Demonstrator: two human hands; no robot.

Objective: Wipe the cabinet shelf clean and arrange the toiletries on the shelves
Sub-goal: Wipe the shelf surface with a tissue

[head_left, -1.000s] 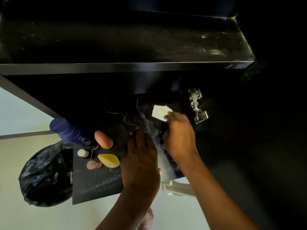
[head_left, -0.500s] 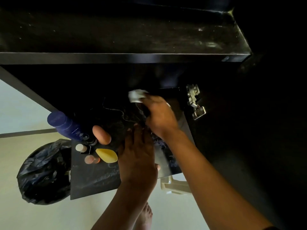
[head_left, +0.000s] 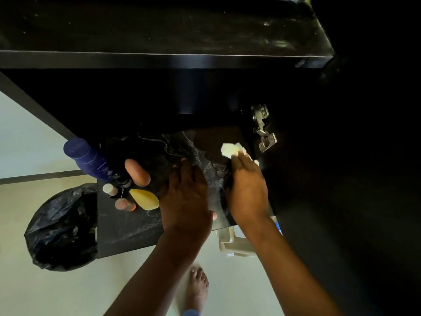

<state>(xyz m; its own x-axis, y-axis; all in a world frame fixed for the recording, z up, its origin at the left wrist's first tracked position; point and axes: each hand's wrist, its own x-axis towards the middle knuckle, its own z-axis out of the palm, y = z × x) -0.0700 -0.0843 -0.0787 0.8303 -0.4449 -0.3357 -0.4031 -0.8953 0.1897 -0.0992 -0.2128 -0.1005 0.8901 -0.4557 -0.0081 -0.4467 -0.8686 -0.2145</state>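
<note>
Toiletries cluster at the left end of the lower shelf (head_left: 127,226): one blue Nivea bottle (head_left: 87,159), two beauty sponges — an orange one (head_left: 136,172) and a yellow one (head_left: 144,199) — and two small capped bottles (head_left: 110,189) (head_left: 124,204). Left hand (head_left: 185,201) lies flat on the shelf, fingers straight. Right hand (head_left: 247,192) pinches a white wipe (head_left: 230,149) against the shelf's right end, near the metal hinge (head_left: 263,128). Upper shelf (head_left: 159,30) is bare and dusty. Black-lined bin (head_left: 61,226) sits just past the shelf's left edge; its contents are unclear.
</note>
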